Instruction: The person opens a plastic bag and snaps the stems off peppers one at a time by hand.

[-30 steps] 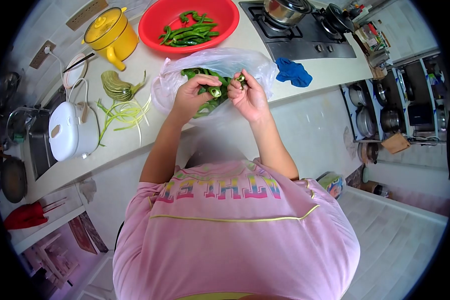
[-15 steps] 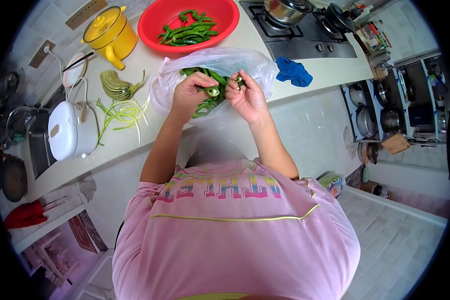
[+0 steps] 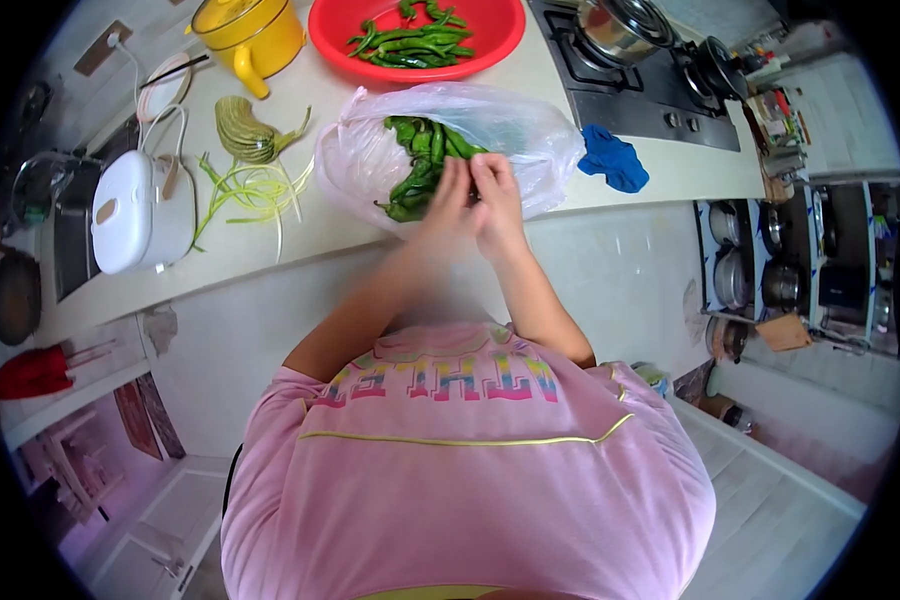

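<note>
A crumpled white plastic bag (image 3: 360, 165) lies on the counter with several green peppers (image 3: 425, 150) showing in its mouth. Over the right side of these peppers my two hands meet. My left hand (image 3: 451, 203) is smeared by motion, its fingers reaching up beside the other hand. My right hand (image 3: 497, 190) is closed, thumb and fingers drawn together around something I cannot make out. Behind the bag sits a red basin (image 3: 500, 45) holding more green peppers (image 3: 415, 45).
A striped squash (image 3: 245, 130) and pale green peelings (image 3: 255, 195) lie left of the bag, near a white lidded box (image 3: 125, 225) and a yellow pot (image 3: 260, 40). To the right are a blue cloth (image 3: 612, 158) and a gas stove (image 3: 660, 115) with pots.
My hands were apart, the left with a green pepper, the right with a small piece. Now the left has swung right against the right hand, and that pepper is out of sight. The view has shifted.
</note>
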Available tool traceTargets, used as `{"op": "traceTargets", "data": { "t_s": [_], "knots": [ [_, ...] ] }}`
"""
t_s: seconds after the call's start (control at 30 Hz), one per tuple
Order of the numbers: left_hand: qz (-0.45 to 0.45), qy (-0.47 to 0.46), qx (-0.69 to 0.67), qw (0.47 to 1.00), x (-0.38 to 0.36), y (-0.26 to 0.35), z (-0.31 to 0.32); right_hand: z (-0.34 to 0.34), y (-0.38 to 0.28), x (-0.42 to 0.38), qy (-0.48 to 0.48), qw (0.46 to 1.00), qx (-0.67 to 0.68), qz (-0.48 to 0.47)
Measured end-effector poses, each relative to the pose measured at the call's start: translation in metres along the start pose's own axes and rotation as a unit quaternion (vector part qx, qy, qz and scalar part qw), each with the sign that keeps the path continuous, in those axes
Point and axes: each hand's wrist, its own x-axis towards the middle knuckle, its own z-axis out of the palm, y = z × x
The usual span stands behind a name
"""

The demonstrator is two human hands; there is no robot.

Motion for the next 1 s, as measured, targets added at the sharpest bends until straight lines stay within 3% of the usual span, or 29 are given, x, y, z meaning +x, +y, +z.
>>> {"op": "traceTargets", "data": {
  "t_s": [0.03, 0.07, 0.13, 0.17, 0.23, 0.3, 0.33, 0.4, 0.47, 0.53, 0.7, 0.87, 1.0],
  "knots": [
    [0.017, -0.037, 0.017, 0.999, -0.004, -0.005, 0.002, -0.004, 0.004, 0.003, 0.049, 0.999, 0.024, -0.005],
    [0.035, -0.075, 0.034, 0.996, -0.008, -0.011, 0.005, -0.009, 0.005, 0.005, 0.035, 0.999, -0.004, -0.03],
    [0.054, -0.057, 0.02, 0.997, -0.013, -0.018, 0.007, -0.017, 0.0, 0.007, 0.008, 0.995, -0.057, -0.08],
    [0.048, -0.045, -0.007, 0.998, -0.014, -0.019, 0.003, -0.021, -0.006, 0.006, -0.027, 0.998, -0.033, -0.047],
    [-0.009, 0.043, -0.093, 0.995, -0.014, -0.022, -0.018, -0.018, -0.024, -0.002, -0.075, 0.997, 0.008, 0.026],
    [-0.052, 0.166, -0.162, 0.971, -0.019, -0.027, -0.043, -0.02, -0.02, -0.004, -0.16, 0.983, -0.085, 0.019],
    [-0.062, 0.227, -0.184, 0.954, -0.024, -0.03, -0.054, -0.016, -0.014, -0.008, -0.225, 0.96, -0.163, -0.023],
    [-0.076, 0.34, -0.207, 0.914, -0.038, -0.032, -0.069, -0.012, 0.006, -0.02, -0.353, 0.858, -0.332, -0.168],
    [-0.092, 0.388, -0.206, 0.894, -0.054, -0.032, -0.073, -0.013, 0.031, -0.028, -0.447, 0.765, -0.417, -0.202],
    [-0.107, 0.423, -0.204, 0.877, -0.069, -0.035, -0.07, -0.014, 0.045, -0.033, -0.526, 0.745, -0.408, -0.053],
    [-0.157, 0.426, -0.176, 0.873, -0.096, -0.046, -0.045, -0.063, 0.164, -0.026, -0.495, 0.646, -0.557, -0.165],
    [-0.143, 0.402, -0.087, 0.9, -0.095, -0.054, -0.038, -0.101, 0.227, -0.025, -0.525, 0.547, -0.601, -0.252],
    [-0.094, 0.348, 0.038, 0.932, -0.059, -0.056, -0.043, -0.111, 0.248, -0.023, -0.502, 0.573, -0.592, -0.264]
  ]
}}
